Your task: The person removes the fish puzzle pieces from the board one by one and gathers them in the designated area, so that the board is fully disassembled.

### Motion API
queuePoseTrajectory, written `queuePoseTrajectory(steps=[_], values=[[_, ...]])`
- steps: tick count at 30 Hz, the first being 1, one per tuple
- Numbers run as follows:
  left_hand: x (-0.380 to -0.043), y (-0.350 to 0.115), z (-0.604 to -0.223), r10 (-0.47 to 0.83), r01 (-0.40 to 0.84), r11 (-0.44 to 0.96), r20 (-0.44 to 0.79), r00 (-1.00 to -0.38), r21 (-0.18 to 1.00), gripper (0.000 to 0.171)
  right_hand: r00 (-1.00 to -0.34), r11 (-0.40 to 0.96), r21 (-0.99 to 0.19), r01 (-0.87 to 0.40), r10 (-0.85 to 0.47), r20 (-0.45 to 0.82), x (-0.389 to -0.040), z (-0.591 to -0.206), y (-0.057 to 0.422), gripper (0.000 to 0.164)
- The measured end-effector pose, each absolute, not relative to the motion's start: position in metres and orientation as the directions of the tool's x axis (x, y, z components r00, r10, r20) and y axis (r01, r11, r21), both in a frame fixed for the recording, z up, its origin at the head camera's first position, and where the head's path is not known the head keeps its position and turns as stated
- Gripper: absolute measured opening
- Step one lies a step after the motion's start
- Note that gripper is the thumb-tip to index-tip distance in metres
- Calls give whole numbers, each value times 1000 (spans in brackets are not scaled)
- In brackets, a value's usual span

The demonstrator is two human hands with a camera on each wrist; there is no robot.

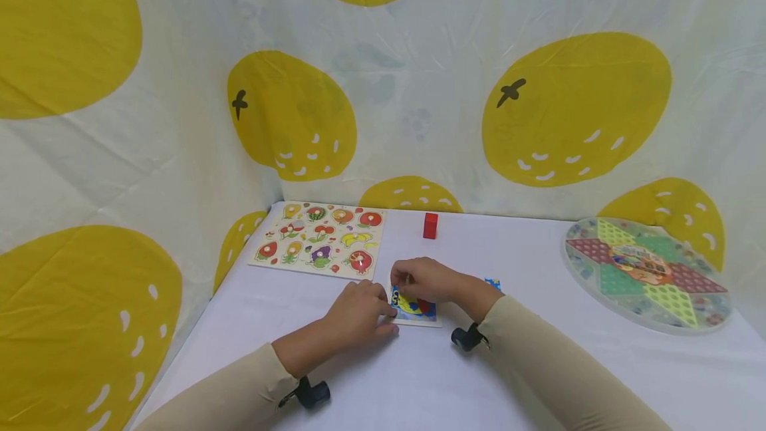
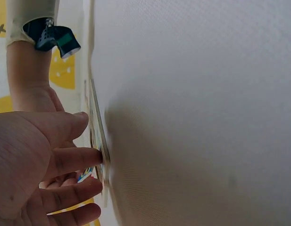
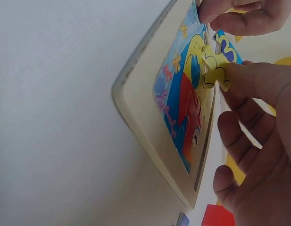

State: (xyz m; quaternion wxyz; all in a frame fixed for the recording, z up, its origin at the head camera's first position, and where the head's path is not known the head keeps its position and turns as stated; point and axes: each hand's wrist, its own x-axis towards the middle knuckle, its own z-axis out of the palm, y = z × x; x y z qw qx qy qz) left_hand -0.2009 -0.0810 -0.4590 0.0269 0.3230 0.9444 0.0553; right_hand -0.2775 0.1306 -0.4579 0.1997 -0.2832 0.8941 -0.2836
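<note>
My right hand pinches a yellow puzzle piece between thumb and fingers. The piece is tilted over a small jigsaw puzzle board with a pale wooden frame. Inside the frame, joined pieces show a red, yellow and blue picture. My left hand lies at the board's left side, its fingers mostly extended and a fingertip touching the edge. In the left wrist view, those fingers are spread, and the board is largely hidden behind them.
Behind the board stands a red block. A fruit peg puzzle lies at the back left, a round Chinese checkers board at the right. A blue puzzle piece shows partly behind the right wrist. Patterned cloth hangs behind the table.
</note>
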Motion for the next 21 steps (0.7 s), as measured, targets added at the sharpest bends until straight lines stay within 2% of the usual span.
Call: queuePoseTrajectory(steps=[11,21], values=[[-200,-79,-456,606,600,790,-17,-795,124,35,-744,621,-688,-375,-644,-176,-277,-456,137,13],[-201,-78,-454,602,595,792,-12,-798,138,34,-776,646,-701,-302,-594,-213,-285,-453,152,12]])
